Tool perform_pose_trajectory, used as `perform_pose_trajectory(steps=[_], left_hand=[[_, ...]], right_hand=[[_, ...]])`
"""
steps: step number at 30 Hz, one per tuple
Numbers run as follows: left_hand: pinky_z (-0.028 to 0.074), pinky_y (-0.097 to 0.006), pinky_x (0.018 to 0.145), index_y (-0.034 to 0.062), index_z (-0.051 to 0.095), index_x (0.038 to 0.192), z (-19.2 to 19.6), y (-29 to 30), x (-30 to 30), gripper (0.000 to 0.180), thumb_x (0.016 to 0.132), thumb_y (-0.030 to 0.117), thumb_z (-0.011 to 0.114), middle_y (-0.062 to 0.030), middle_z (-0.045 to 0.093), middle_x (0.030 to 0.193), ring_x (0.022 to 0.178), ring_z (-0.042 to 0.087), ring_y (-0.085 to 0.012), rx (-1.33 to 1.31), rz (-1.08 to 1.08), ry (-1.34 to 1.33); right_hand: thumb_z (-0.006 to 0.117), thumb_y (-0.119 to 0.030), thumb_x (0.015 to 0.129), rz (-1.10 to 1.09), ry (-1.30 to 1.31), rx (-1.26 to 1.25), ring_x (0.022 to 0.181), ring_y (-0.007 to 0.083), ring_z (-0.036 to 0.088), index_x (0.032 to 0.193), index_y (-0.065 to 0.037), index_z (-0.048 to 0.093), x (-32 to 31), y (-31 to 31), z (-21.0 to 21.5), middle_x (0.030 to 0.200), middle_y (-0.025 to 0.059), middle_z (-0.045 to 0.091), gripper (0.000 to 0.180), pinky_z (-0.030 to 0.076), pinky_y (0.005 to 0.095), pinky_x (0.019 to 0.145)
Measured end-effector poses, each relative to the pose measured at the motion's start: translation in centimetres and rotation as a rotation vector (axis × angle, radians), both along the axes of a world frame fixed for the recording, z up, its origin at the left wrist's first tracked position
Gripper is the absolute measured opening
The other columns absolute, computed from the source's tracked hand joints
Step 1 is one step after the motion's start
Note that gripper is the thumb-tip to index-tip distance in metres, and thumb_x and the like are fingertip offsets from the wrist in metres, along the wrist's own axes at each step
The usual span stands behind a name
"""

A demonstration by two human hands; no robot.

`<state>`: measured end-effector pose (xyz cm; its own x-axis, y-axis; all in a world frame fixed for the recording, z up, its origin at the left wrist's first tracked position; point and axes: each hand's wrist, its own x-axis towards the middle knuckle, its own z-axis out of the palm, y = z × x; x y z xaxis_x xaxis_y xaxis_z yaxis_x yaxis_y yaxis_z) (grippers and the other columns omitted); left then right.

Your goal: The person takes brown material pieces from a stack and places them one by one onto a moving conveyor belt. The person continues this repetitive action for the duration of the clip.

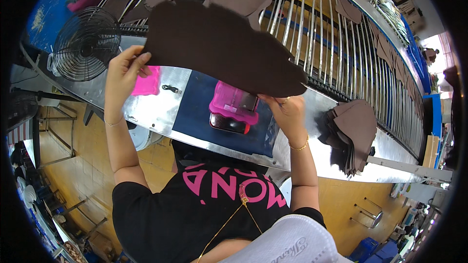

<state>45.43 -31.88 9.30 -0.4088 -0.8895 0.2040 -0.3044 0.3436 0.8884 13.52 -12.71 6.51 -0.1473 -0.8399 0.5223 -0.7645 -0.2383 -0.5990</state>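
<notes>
While I watch from the head camera, these are my notes.

Piece in hand: a large dark brown cut sheet (222,44) with a wavy, irregular outline, held up flat above the metal workbench (156,107), between me and the roller rack (341,44).

Handling: I judge it light and floppy, like thin leather or felt; it spans between two grips without folding, so it has some body. Not fragile and not slippery, by the matte face. Best taken at opposite edges, as now.

Look: uniform brown, matte, no stitching visible; one end rounded, the other tapering to a lobe.

Left hand (122,73): fingers pinched on the sheet's left edge.

Right hand (287,112): gripping the sheet's lower right edge from beneath; fingers partly hidden by it.

Below the sheet: a pink tray-like object (234,104) lying on a dark blue mat (195,112), with a dark glossy thing under its near edge.

Beside: a stack of similar brown pieces (353,134) to the right on the bench, a second pink item (146,85) just behind the left hand.

Farther out: more brown pieces lie on the rack; a wire fan (87,44) stands at the left.
</notes>
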Motion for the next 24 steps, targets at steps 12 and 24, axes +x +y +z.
perform_pose_trajectory(steps=[12, 24], left_hand=[[0.045, -0.03, 0.053, -0.001, 0.062, 0.087, 1.5, 4.6, -13.9, 0.01, 0.078, 0.002, 0.063, -0.0104, 0.056, 0.074, 0.06, 0.06, -0.0212, -0.363, -0.651, -0.31], [0.043, -0.031, 0.059, 0.0077, 0.064, 0.102, 4.2, 5.5, -21.3, 0.032, 0.074, 0.021, 0.072, -0.006, 0.052, 0.086, 0.065, 0.052, -0.0198, -0.619, -0.746, -0.123]], right_hand=[[0.076, -0.001, 0.069, -0.47, -0.22, 0.14, 0.077, 0.0185, 0.063, 0.085, -0.003, 0.072, -5.2, 14.4, -5.3, 0.085, 0.0063, 0.069, 0.017, 0.047, 0.0275, 0.072], [0.063, -0.01, 0.087, -0.675, -0.652, -0.155, 0.088, 0.0101, 0.057, 0.112, 0.005, 0.058, -13.8, 16.1, 2.7, 0.1, 0.0082, 0.064, 0.03, 0.044, 0.02, 0.078]])
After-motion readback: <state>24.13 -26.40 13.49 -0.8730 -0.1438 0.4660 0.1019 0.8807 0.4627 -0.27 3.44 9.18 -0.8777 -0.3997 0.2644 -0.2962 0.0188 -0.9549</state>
